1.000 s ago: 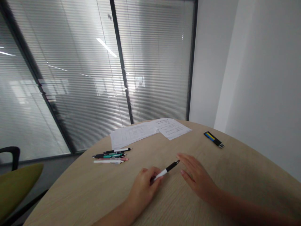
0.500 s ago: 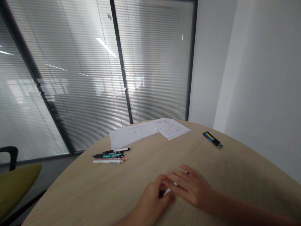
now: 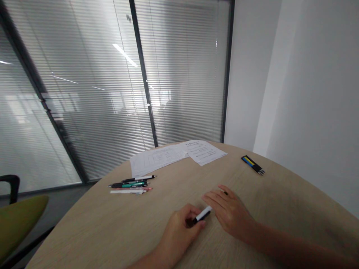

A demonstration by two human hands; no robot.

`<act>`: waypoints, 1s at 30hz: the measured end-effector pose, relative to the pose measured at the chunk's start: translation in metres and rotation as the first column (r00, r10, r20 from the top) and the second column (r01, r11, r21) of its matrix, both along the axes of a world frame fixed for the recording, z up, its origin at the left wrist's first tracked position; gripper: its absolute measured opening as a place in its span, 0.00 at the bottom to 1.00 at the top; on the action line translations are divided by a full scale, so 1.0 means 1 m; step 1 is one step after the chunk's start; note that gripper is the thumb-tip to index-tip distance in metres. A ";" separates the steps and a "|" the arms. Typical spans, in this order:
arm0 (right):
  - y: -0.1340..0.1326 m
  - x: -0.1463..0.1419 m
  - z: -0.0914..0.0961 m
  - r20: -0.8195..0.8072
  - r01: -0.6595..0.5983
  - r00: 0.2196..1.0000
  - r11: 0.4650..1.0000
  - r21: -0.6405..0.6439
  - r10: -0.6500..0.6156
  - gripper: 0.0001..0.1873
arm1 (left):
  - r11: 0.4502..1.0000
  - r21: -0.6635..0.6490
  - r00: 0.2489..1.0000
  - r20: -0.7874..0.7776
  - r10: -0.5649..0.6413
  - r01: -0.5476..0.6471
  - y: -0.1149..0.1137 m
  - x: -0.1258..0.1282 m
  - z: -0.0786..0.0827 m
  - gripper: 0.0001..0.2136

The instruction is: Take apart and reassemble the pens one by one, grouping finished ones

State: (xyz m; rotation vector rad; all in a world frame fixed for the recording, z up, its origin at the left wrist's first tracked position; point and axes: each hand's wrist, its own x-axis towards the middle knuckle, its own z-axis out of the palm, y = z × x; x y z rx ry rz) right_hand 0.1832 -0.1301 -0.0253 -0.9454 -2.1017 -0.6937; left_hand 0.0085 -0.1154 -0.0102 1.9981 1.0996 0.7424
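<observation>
My left hand rests on the round wooden table, fingers curled around the dark end of a white-and-black pen. My right hand lies just right of it, fingers stretched out and close together over the pen's far end. A small dark tip shows beyond the right fingers. Whether the right hand grips the pen is hidden.
Several pens lie in a row at the table's left. Two printed paper sheets lie at the far edge. A bundle of dark pens with yellow and blue lies at the right. An olive chair stands at left.
Both hands drew back toward me with the pen and came together. The pen's black end now sits in my left fingers, where the white end was a second ago.
</observation>
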 end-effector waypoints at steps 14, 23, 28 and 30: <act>-0.004 0.007 0.001 0.072 0.041 0.997 0.961 -0.274 -0.022 0.18 | 0.762 0.585 0.940 -0.330 -0.091 0.279 0.017 -0.023 0.010 0.15; -0.003 0.006 -0.005 0.069 0.005 0.998 0.972 -0.233 0.011 0.10 | 0.785 0.547 0.860 -0.508 0.034 0.292 0.033 -0.031 0.005 0.11; -0.003 0.005 -0.004 0.081 -0.046 0.995 0.981 -0.190 0.063 0.15 | 0.801 0.510 0.829 -0.559 0.032 0.313 0.032 -0.030 0.008 0.11; -0.003 0.005 -0.005 0.087 -0.046 0.994 0.981 -0.186 0.063 0.16 | 0.809 0.500 0.816 -0.576 0.043 0.310 0.032 -0.030 0.008 0.14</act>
